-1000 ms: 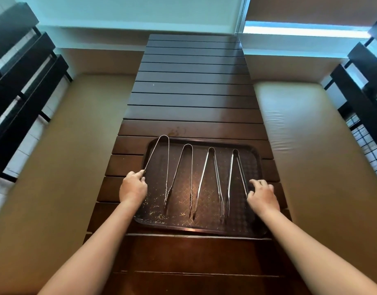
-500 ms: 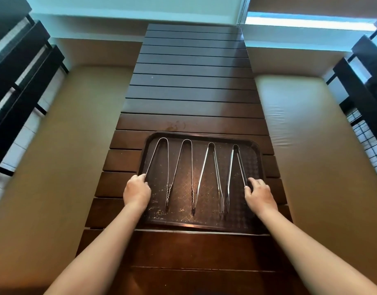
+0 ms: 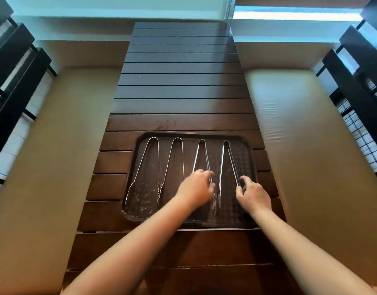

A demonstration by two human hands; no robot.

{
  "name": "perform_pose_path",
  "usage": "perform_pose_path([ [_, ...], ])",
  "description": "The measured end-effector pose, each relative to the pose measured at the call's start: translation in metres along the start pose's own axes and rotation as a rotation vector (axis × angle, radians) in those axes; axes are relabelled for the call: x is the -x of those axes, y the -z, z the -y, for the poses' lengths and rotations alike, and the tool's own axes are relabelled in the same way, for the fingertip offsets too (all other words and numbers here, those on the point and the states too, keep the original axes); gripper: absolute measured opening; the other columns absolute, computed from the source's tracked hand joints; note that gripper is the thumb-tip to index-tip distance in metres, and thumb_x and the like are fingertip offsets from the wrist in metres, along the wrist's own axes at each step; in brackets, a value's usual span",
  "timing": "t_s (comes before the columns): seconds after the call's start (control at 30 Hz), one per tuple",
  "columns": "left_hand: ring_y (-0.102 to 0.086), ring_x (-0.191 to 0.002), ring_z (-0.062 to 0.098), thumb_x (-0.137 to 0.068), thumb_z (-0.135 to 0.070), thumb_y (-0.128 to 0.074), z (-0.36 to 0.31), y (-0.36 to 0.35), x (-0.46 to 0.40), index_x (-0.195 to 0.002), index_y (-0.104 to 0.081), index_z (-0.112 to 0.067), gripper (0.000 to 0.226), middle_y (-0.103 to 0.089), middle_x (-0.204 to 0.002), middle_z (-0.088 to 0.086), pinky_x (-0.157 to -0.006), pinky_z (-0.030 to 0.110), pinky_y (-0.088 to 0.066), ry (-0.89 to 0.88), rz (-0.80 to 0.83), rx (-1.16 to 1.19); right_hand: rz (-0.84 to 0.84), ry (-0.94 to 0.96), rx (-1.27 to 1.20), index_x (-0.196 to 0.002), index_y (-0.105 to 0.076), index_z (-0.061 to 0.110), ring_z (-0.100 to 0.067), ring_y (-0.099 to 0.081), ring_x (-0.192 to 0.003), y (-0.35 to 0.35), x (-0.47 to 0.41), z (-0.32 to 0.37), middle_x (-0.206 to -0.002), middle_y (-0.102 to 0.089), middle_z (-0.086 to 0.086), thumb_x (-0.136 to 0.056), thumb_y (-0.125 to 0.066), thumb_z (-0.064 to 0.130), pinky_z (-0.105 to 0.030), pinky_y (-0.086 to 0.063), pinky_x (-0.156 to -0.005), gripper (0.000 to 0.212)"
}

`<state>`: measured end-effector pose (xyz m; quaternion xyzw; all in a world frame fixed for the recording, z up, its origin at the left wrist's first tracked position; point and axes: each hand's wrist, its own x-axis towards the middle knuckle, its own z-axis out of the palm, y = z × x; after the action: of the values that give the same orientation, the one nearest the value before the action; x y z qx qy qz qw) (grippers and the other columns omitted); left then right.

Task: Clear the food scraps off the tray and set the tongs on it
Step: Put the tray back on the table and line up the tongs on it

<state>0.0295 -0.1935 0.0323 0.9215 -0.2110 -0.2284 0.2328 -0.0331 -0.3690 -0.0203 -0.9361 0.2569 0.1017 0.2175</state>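
A dark brown tray [image 3: 194,133] lies on the near part of the slatted table [image 3: 181,81]. Several metal tongs lie side by side on it, hinges away from me. Pale crumbs [image 3: 140,199] speckle its left part, around the leftmost tongs [image 3: 154,138] and the second tongs [image 3: 177,138]. My left hand [image 3: 195,188] reaches across the tray, thumb and fingers curled round the third tongs [image 3: 197,156]; it is a little blurred. My right hand [image 3: 254,194] pinches the right arm of the rightmost tongs [image 3: 222,162] between thumb and fingers.
Tan padded benches run along both sides of the table, the left bench [image 3: 55,145] and the right bench [image 3: 300,135]. Dark slatted backrests stand at both outer edges. A faint stain [image 3: 167,124] marks the table just beyond the tray.
My left hand has left the tray's left edge and crossed to the third tongs. My right hand has shifted from the tray's right edge onto the rightmost tongs.
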Motion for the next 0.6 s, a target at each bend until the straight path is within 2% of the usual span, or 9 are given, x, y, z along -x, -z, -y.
perform_pose_path([
  [0.1,-0.046,-0.119,0.028,-0.091,-0.039,-0.049,-0.021,-0.021,-0.005,-0.131,-0.044,-0.015,0.046,-0.052,-0.127,0.008,-0.098,0.044,-0.034,-0.003,0.056,-0.381,0.019,0.007,0.089,-0.132,-0.048,0.023,-0.027,-0.061,-0.102,0.003,0.003,-0.002,-0.107,-0.068,-0.006,-0.094,-0.042,0.033,-0.032,-0.046,-0.078,0.039],
  [0.17,-0.046,-0.118,0.028,-0.089,-0.040,-0.052,-0.028,-0.033,-0.005,-0.127,-0.044,-0.011,0.048,-0.053,-0.124,0.009,-0.098,0.045,-0.031,-0.008,0.052,-0.496,0.024,0.022,0.109,-0.124,-0.054,0.023,-0.028,-0.061,-0.102,0.004,0.004,-0.001,-0.108,-0.068,-0.007,-0.094,-0.042,0.032,-0.031,-0.046,-0.077,0.034],
  [0.4,-0.053,-0.111,0.029,-0.091,-0.025,-0.048,-0.040,-0.053,-0.013,-0.132,-0.037,-0.004,0.047,-0.062,-0.114,0.011,-0.098,0.047,-0.030,-0.032,0.058,-0.544,-0.005,0.022,0.117,-0.113,-0.059,0.020,-0.029,-0.062,-0.100,0.013,0.006,-0.004,-0.106,-0.067,-0.009,-0.095,-0.043,0.030,-0.031,-0.047,-0.075,0.025],
  [0.6,-0.055,-0.107,0.029,-0.091,-0.026,-0.047,-0.049,-0.056,-0.022,-0.136,-0.035,-0.005,0.051,-0.063,-0.109,0.009,-0.098,0.047,-0.031,-0.055,0.063,-0.501,-0.014,-0.008,0.088,-0.112,-0.059,0.021,-0.029,-0.061,-0.099,0.021,-0.002,-0.017,-0.106,-0.067,-0.007,-0.095,-0.043,0.032,-0.031,-0.045,-0.075,0.026],
])
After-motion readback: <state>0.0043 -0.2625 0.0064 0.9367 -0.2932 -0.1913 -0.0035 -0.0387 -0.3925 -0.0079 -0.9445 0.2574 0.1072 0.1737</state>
